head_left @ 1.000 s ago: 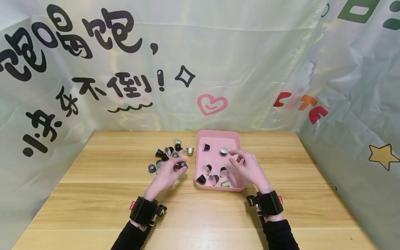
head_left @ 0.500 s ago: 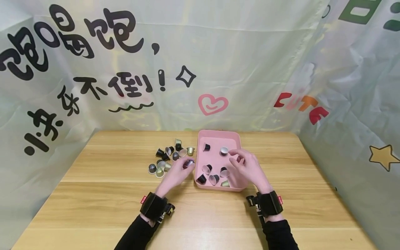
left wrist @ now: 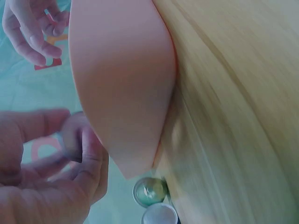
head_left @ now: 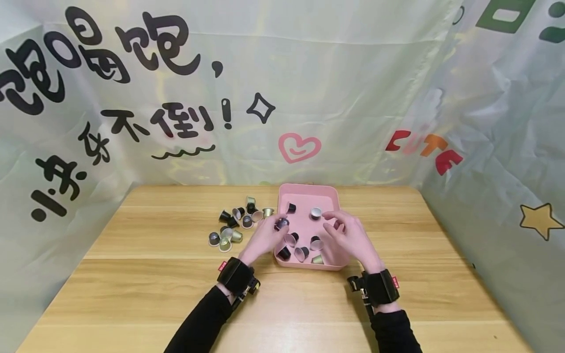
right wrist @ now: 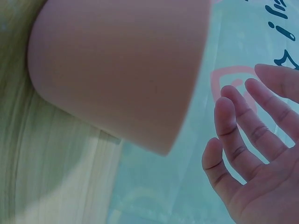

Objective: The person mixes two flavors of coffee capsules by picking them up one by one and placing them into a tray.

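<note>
My left hand [head_left: 264, 238] is over the left side of a pink tray [head_left: 309, 192] and pinches a dark coffee capsule [head_left: 282, 223] between thumb and fingers. In the left wrist view the same capsule [left wrist: 74, 137] is blurred and partly covered by the fingers. Above the tray's right side hovers my right hand [head_left: 350, 236], fingers loosely bent and nothing in them; the right wrist view shows its spread fingers [right wrist: 226, 114]. Inside the tray lie several capsules, among them a white-lidded one [head_left: 316, 213] near the right fingertips and a black one [head_left: 291, 208] toward the back.
Left of the tray, several black, grey and gold-green capsules [head_left: 236, 236] lie in a loose group on the wooden table [head_left: 154, 284]. A gold capsule [head_left: 268, 212] stands close to the tray's left wall. A printed cloth [head_left: 353, 98] hangs behind the table.
My left hand has carried the dark capsule rightward from the loose group, past the tray's left rim, to over the tray. The right hand has stayed in place.
</note>
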Action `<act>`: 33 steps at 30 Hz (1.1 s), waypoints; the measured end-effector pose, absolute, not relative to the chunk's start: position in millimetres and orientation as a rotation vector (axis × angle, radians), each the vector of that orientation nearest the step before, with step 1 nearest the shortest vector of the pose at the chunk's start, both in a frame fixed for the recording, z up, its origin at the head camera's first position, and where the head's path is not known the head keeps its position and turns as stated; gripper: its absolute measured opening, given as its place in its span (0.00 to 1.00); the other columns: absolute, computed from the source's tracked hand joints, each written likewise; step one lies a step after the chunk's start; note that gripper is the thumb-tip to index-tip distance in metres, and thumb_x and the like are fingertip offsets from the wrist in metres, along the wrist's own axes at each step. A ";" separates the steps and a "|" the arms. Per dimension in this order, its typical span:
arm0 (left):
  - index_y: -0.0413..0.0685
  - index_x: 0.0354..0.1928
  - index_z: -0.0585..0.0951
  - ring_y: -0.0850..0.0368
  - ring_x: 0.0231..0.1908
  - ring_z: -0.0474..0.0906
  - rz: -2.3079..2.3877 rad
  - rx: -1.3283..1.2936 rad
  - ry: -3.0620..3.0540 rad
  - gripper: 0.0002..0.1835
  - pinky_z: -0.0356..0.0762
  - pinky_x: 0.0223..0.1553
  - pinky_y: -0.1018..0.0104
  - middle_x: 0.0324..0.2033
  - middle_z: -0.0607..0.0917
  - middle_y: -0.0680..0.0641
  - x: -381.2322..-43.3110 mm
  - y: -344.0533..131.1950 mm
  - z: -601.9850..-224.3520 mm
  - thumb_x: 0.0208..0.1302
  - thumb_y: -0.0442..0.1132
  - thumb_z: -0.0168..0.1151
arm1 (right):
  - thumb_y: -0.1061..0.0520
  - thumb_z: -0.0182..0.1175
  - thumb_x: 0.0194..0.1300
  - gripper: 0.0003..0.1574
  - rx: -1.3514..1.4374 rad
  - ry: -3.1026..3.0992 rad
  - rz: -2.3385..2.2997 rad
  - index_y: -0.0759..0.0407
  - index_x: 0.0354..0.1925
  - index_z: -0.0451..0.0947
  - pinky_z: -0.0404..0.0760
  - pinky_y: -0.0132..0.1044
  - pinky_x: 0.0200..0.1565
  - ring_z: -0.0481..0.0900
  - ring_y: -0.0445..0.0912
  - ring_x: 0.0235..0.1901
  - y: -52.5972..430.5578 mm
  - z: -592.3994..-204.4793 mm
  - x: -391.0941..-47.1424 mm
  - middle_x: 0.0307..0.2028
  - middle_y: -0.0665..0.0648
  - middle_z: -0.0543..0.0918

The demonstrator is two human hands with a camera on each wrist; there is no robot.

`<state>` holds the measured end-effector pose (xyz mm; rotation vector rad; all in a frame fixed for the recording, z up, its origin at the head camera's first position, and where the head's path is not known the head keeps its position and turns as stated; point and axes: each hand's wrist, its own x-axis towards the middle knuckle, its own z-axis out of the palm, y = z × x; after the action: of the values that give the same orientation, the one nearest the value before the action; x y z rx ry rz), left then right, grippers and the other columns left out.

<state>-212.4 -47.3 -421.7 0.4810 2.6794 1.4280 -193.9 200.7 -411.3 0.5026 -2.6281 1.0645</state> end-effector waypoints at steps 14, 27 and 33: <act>0.32 0.67 0.71 0.39 0.61 0.78 1.558 0.448 2.647 0.25 0.75 0.66 0.47 0.62 0.78 0.32 -189.3 -63.4 -426.7 0.69 0.29 0.55 | 0.61 0.64 0.67 0.16 0.515 -2.628 1.072 0.62 0.52 0.82 0.76 0.30 0.35 0.77 0.43 0.33 200.0 -410.1 -193.2 0.47 0.65 0.87; 0.39 0.62 0.78 0.40 0.59 0.78 1.470 0.291 2.869 0.22 0.75 0.64 0.43 0.58 0.81 0.37 -177.6 -112.7 -434.6 0.65 0.33 0.61 | 0.60 0.64 0.67 0.18 0.575 -2.701 1.036 0.62 0.55 0.81 0.74 0.30 0.35 0.77 0.43 0.33 197.8 -406.3 -192.1 0.49 0.63 0.87; 0.38 0.64 0.75 0.37 0.64 0.74 1.417 0.244 2.900 0.25 0.66 0.69 0.36 0.63 0.78 0.35 -181.0 -130.0 -430.0 0.66 0.34 0.62 | 0.58 0.65 0.67 0.23 0.662 -2.766 0.984 0.61 0.59 0.79 0.76 0.35 0.39 0.79 0.45 0.39 191.7 -397.9 -195.6 0.54 0.59 0.86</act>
<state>-181.0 -130.0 -430.0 0.2436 2.9000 1.4168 -195.6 191.7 -397.9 0.6619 -2.7660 0.9845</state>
